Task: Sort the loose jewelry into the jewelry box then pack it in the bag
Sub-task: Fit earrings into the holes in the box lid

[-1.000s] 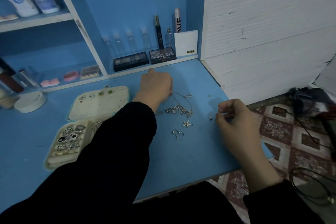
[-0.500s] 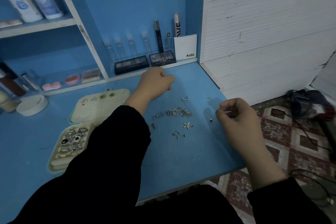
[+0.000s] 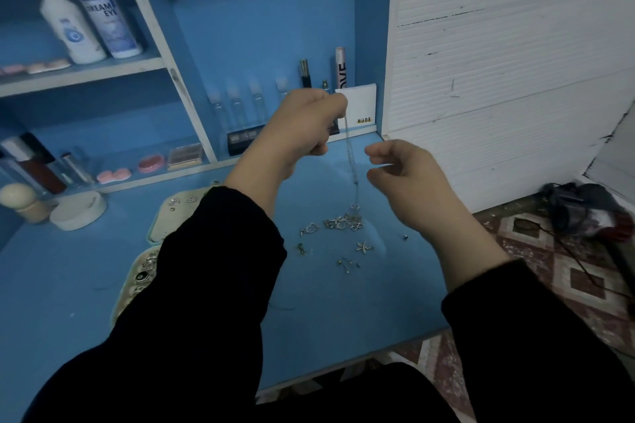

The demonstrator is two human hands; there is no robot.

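My left hand is raised above the blue desk and pinches the top of a thin silver chain. The chain hangs straight down, and its lower end reaches a tangled heap of silver jewelry on the desk. My right hand hovers just right of the chain with fingers loosely curled and holds nothing that I can see. A starfish charm, small studs and a heart piece lie loose nearby. The open cream jewelry box lies at the left, mostly hidden by my left sleeve. No bag is in view.
Glass vials, makeup palettes and a white "NUDE" card line the back shelf. Bottles stand on the upper shelf. A white round jar sits at the left. The desk's front edge drops to a patterned floor with cables.
My left hand rose from the desk, lifting the chain out of the heap. My right hand came up from the desk's right part toward the hanging chain.
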